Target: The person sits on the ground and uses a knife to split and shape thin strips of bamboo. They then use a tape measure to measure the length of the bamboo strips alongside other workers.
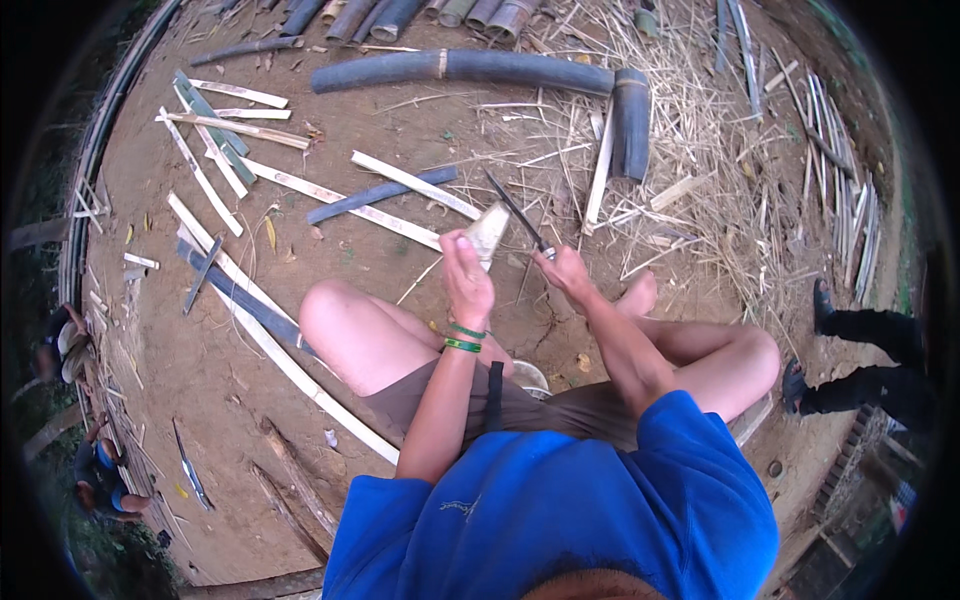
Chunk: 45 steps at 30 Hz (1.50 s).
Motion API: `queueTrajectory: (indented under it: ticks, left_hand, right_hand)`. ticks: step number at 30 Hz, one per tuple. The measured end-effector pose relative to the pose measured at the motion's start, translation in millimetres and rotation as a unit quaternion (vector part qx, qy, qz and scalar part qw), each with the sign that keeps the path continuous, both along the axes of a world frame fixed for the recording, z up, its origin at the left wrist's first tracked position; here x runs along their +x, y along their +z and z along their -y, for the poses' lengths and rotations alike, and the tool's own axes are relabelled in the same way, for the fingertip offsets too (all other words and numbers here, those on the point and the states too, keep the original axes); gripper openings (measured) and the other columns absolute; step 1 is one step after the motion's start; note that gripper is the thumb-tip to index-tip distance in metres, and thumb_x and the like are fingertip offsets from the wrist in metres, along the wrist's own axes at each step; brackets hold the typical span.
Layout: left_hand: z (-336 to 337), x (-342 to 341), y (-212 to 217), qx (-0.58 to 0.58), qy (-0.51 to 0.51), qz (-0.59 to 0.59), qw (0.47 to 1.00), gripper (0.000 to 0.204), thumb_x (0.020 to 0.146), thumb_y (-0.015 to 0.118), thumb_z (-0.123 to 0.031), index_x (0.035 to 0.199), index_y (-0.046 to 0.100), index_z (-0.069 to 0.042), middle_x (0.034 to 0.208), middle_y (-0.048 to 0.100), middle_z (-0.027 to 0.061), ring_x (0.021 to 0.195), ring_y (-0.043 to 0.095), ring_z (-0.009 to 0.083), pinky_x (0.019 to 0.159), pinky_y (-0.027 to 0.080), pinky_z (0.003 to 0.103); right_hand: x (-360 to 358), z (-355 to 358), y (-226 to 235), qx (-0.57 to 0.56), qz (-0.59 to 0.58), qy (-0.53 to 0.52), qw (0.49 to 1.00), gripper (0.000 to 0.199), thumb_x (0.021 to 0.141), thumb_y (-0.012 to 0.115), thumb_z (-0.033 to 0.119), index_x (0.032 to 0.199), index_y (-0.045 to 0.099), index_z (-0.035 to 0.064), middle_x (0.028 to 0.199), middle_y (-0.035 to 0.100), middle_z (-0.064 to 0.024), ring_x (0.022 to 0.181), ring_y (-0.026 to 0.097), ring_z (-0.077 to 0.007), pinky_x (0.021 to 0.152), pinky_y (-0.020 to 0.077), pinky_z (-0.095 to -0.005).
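A pale, split bamboo piece (pixel 487 234) rises from my left hand (pixel 466 280), which is closed on its lower part. Green bands circle that wrist. To the right, my right hand (pixel 564 272) grips the handle of a knife (pixel 514 211). Its dark, narrow blade points up and to the left, close to the right edge of the bamboo piece; I cannot tell whether they touch. Both hands are in front of my bent, bare legs. Beyond them, a dark bamboo strip (pixel 385 194) lies across pale split strips (pixel 345 203) on the ground.
Dark bamboo poles (pixel 470 68) lie across the far ground, with a shorter section (pixel 630 125) at their right end. Straw-like shavings (pixel 700 170) cover the right side. Long split strips (pixel 310 385) lie left of my leg. People sit at far left; another person's legs (pixel 865 345) are at right.
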State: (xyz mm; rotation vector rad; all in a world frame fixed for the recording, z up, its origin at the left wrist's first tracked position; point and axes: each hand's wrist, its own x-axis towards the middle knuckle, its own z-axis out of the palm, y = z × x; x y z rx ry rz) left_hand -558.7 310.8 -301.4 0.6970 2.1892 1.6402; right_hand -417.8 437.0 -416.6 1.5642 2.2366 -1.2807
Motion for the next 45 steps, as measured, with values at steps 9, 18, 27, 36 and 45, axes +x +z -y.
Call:
queueTrajectory:
  ticks: [9,18,27,36,45]
  left_hand:
    - [-24.0,-34.7,-6.2,0.111,-0.037,-0.044,0.992,0.037,0.104,0.045,-0.035,0.095,0.052,0.000,0.096,0.054,0.0133,0.090,0.053,0.0274,0.085,0.043,0.036]
    - [-32.1,-21.7,-3.0,0.085,-0.060,-0.036,0.994,0.042,0.103,0.046,-0.042,0.097,0.047,-0.001,0.089,0.050,0.0142,0.085,0.051,0.0291,0.082,0.042,0.040]
    - [-36.8,-10.0,-3.3,0.096,-0.082,-0.116,0.985,0.038,0.103,0.046,-0.038,0.102,0.047,0.001,0.094,0.051,0.0167,0.085,0.052,0.0320,0.083,0.043,0.041]
    - [-30.4,-8.0,-6.9,0.115,-0.027,-0.051,0.992,0.043,0.093,0.066,-0.029,0.117,0.045,-0.001,0.093,0.053,0.0118,0.084,0.052,0.0217,0.080,0.046,0.037]
    - [-24.1,-4.7,-1.7,0.103,-0.081,0.028,0.991,0.033,0.092,0.068,-0.023,0.111,0.048,-0.004,0.096,0.051,0.0092,0.082,0.056,0.0192,0.074,0.049,0.035]
  right_hand:
    - [-6.1,32.7,108.3,-0.083,-0.172,-0.110,0.976,0.052,0.087,0.067,0.050,0.082,0.066,-0.0015,0.059,0.057,-0.0087,0.055,0.055,-0.0184,0.056,0.0444,-0.0390]
    - [14.7,65.3,205.6,-0.023,-0.200,-0.119,0.972,0.048,0.086,0.072,0.042,0.096,0.068,-0.0039,0.065,0.062,-0.0116,0.060,0.057,-0.0180,0.060,0.0464,-0.0369]
    - [24.4,62.2,219.3,0.015,-0.214,-0.084,0.973,0.047,0.085,0.073,0.042,0.096,0.068,-0.0034,0.066,0.064,-0.0146,0.061,0.061,-0.0212,0.062,0.0484,-0.0382]
    - [33.7,66.4,186.6,0.001,-0.204,-0.053,0.978,0.039,0.089,0.071,0.037,0.095,0.067,-0.0016,0.067,0.059,-0.0074,0.061,0.051,-0.0134,0.058,0.0436,-0.0337]
    - [47.9,61.2,170.1,0.020,-0.137,-0.037,0.990,0.039,0.092,0.065,0.043,0.097,0.067,0.0037,0.065,0.064,-0.0053,0.061,0.060,-0.0145,0.065,0.0482,-0.0334]
